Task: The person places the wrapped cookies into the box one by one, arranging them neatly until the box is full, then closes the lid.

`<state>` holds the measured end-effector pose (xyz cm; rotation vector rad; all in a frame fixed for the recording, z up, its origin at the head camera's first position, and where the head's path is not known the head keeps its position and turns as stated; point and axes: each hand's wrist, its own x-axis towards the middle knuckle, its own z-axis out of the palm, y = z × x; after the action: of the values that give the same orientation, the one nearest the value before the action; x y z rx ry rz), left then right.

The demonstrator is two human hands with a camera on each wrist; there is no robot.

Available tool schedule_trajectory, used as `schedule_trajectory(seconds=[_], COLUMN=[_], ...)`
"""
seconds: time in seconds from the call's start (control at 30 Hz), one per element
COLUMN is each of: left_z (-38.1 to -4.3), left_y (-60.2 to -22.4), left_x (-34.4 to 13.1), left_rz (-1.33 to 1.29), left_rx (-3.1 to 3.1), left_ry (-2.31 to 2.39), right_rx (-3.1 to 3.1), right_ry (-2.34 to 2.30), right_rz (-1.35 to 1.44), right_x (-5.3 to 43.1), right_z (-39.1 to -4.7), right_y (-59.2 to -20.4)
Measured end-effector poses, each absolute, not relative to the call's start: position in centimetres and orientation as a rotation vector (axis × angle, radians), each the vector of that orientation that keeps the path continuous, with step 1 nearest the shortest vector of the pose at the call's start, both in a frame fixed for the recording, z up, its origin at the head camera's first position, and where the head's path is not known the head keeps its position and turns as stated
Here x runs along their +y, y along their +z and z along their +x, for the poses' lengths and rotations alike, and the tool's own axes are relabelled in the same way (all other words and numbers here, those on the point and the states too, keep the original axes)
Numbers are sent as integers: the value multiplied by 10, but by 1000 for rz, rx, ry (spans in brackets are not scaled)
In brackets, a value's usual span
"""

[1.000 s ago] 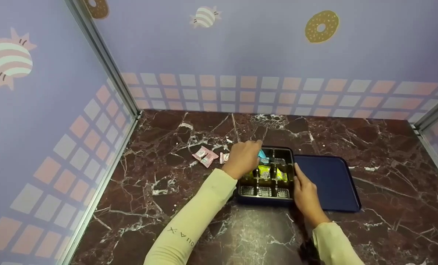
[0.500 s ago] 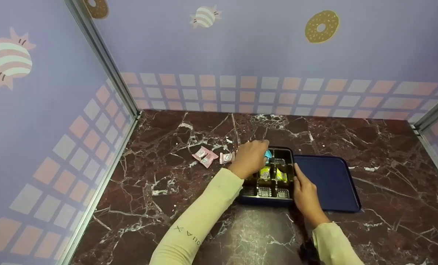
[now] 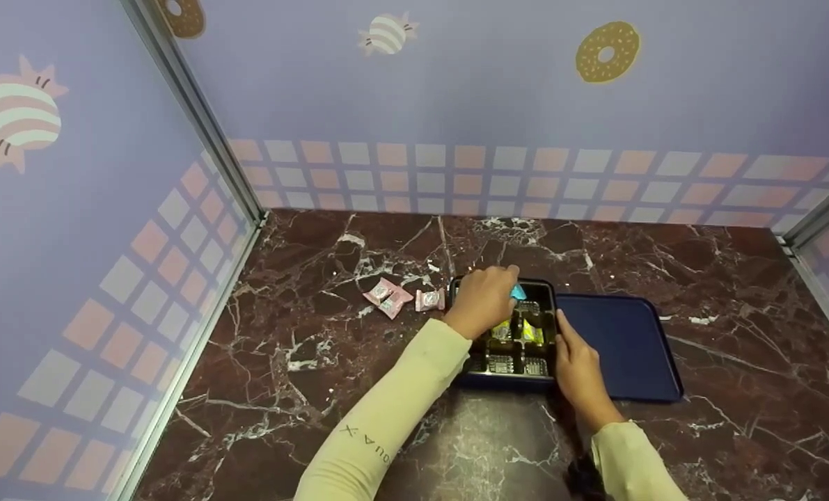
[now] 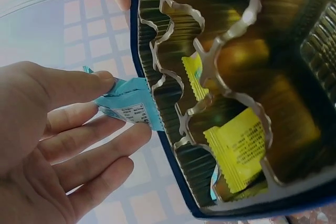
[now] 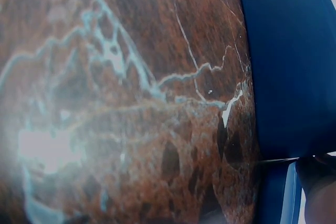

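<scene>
My left hand [image 3: 482, 300] reaches over the back row of a navy box [image 3: 504, 382] with a divided plastic insert. Between thumb and fingertips it pinches a blue-wrapped candy [image 4: 128, 100], which overlaps the rim in the left wrist view. Yellow-wrapped candies [image 4: 239, 148] sit in the middle compartments, and the front row of compartments holds nothing. The right hand [image 3: 581, 369] grips the box's right side. The left hand covers part of the back and left compartments in the head view.
Three pink-wrapped candies [image 3: 429, 300] lie on the marbled table [image 3: 317, 431] left of the box. A flat navy lid [image 3: 626, 348] lies to its right. Patterned panels [image 3: 498, 90] wall in the back and sides.
My left hand has moved right across the back row with the blue-wrapped candy, uncovering the box's back left corner. The right hand and box stay in place.
</scene>
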<state>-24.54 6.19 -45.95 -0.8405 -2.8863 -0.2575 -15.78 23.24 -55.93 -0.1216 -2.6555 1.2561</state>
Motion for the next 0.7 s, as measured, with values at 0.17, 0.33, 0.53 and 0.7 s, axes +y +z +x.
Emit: schedule_trajectory(seconds=[0.17, 0.33, 0.53, 0.7], left_z=[-243, -242, -243, -245], left_y=[-463, -467, -468, -470], left_x=[68, 74, 81, 86], left_rz=[-852, -862, -857, -861], left_rx=[-2865, -2847, -2822, -2808], left_ry=[-265, -266, -286, -264], right_rx=[-2664, -2652, -2645, -2640], right_ry=[1256, 1253, 1263, 1276], right_rz=[-126, -130, -115, -117], right_x=[233, 233, 233, 233], right_z=[-158, -158, -158, -158], right_y=[-560, -560, -559, -560])
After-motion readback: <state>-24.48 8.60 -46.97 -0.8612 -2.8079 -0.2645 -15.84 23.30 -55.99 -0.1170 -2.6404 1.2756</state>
